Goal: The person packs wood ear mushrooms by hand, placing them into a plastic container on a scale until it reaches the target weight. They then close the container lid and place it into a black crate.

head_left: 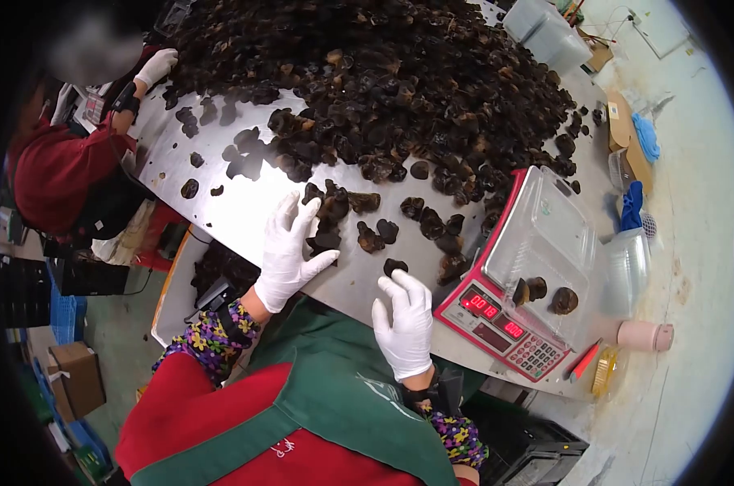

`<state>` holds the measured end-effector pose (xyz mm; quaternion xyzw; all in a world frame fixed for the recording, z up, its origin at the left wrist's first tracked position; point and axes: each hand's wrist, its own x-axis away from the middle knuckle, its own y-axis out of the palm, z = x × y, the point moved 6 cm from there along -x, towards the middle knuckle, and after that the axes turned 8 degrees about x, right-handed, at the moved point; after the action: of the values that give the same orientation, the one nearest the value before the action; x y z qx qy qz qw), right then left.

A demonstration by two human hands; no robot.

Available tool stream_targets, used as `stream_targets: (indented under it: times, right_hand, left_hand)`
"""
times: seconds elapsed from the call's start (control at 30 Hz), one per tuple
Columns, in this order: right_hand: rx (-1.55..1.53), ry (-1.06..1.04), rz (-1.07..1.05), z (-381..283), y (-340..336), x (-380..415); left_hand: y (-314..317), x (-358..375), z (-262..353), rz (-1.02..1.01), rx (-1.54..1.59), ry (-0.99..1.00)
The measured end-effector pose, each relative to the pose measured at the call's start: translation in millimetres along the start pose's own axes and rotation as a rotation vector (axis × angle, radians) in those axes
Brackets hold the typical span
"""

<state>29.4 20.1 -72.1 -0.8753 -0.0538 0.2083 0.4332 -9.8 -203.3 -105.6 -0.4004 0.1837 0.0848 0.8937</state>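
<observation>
My left hand (pixel 290 253), in a white glove, is over the metal table's front edge with fingers apart, beside a small cluster of dark dried pieces (pixel 329 212). Its palm shows nothing held. My right hand (pixel 405 324), also gloved, has its fingers bent near a single dark piece (pixel 394 266) just beyond the fingertips; whether they touch it cannot be made out. A red scale (pixel 508 324) with lit red digits stands right of my right hand. On it lies an open clear plastic box (pixel 537 251) with a few dark pieces (pixel 564 300) inside.
A large heap of dark pieces (pixel 383 81) covers the table's far part. A co-worker's gloved hand (pixel 156 68) rests at its left side. Clear boxes (pixel 545 36) stand at the back right. A pink cylinder (pixel 645 335) and an orange-red tool (pixel 585 361) lie right of the scale.
</observation>
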Motion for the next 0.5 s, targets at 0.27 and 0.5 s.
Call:
stream_targets:
  times: [0.27,0.5]
  right_hand:
    - [0.268,0.109,-0.019,10.2,29.2,-62.8]
    - [0.324,0.050,0.051,21.6,33.8,-30.7]
  left_hand:
    - [29.0,-69.5,25.5,-0.162,0.013,0.213]
    - [21.5,-30.1,28.1,-0.227,0.027,0.255]
